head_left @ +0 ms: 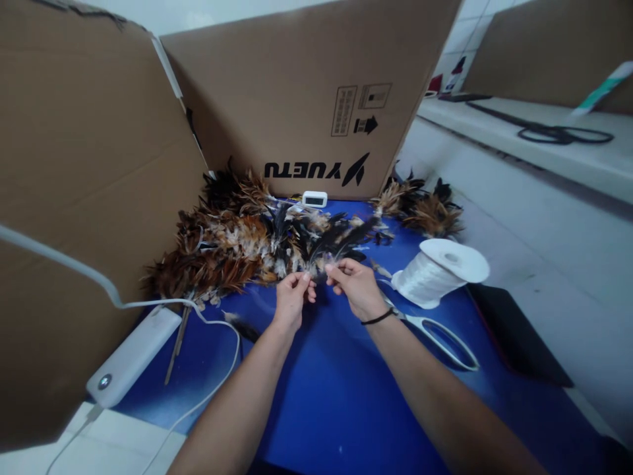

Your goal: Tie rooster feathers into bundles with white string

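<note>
Side by side over the front of the feather pile, my left hand point(295, 297) and my right hand point(357, 285) are each pinched with thumb against fingers. Dark feathers rise from both pinches: a black feather point(320, 245) above the left fingertips and another black feather point(353, 236) above the right. Their lower ends are hidden by the fingers. Behind lies a heap of brown and black feathers point(217, 247). To the right of my right hand stand a spool of white ribbon point(428, 280) and white-handled scissors point(442, 336).
Cardboard panels point(277, 99) wall the blue table point(346, 396) at the back and left. A white power bank point(133, 356) with a cable lies left, near thin sticks point(177, 346). A dark tablet-like slab point(519, 336) lies right. More feathers point(430, 211) sit back right, a small white display point(314, 199) behind.
</note>
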Motion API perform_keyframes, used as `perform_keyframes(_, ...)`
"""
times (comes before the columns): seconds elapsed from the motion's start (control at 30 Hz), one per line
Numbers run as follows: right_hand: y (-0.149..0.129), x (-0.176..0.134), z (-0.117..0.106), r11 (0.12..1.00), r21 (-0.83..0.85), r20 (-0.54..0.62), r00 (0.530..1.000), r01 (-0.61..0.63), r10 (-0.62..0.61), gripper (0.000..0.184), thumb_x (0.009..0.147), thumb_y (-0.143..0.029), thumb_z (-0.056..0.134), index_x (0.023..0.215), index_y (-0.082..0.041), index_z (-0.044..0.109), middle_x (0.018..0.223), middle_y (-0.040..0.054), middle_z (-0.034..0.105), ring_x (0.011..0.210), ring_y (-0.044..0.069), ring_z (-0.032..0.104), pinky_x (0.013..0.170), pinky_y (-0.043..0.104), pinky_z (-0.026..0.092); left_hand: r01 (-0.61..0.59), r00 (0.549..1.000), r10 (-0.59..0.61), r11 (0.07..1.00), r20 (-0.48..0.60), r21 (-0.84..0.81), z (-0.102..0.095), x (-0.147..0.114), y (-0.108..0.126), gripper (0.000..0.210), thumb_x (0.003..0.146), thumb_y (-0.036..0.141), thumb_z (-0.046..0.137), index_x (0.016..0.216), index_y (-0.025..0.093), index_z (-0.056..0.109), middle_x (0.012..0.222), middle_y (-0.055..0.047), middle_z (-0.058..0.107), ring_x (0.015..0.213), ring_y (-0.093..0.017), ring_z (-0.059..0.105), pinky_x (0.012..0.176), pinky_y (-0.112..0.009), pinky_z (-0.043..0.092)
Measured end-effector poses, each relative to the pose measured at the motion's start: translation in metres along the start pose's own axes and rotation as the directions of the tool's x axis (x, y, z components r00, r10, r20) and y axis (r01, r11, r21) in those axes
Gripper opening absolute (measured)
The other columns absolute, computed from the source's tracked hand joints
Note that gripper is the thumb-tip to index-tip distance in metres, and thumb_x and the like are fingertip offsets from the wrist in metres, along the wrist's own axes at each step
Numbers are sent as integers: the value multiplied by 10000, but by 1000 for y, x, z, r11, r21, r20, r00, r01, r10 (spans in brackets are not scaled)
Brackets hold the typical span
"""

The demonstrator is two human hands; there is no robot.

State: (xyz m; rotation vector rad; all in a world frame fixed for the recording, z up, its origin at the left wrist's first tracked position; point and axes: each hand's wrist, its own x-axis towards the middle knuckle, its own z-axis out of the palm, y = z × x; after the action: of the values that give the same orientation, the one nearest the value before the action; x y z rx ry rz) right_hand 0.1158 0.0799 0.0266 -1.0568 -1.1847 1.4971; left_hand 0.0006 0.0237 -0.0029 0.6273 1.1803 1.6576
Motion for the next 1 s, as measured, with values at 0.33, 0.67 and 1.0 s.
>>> perform_keyframes(0.33,-1,-7,7,1000,-7,47,999,-18,19,350,557,-386,794,646,-157,545,573,35,641,544,179,653,352,192,420,-3,1000,3,1000,-6,1,2,-1,1,377,622,440,753,730,119,586,528,22,578,418,-54,488,434,-181,393)
perform_keyframes(0.67,7,-5,9,996,-85,15,1000,10,-9,274,581,-358,772,597,-127,625,521,10,603,360,61,438,347,211,349,-56,997,51,994,53,99,5,-4,2,317,672,398,725,754,110,624,637,-12,633,471,-77,548,445,-198,455)
perform_keyframes(1.0,10,-5,9,999,-31,9,999,-30,31,280,513,-331,800,565,-131,610,499,-2,567,422,76,443,380,217,311,-66,996,58,991,71,113,5,-4,-1,308,694,410,703,774,131,601,646,-10,645,473,-94,578,448,-214,488)
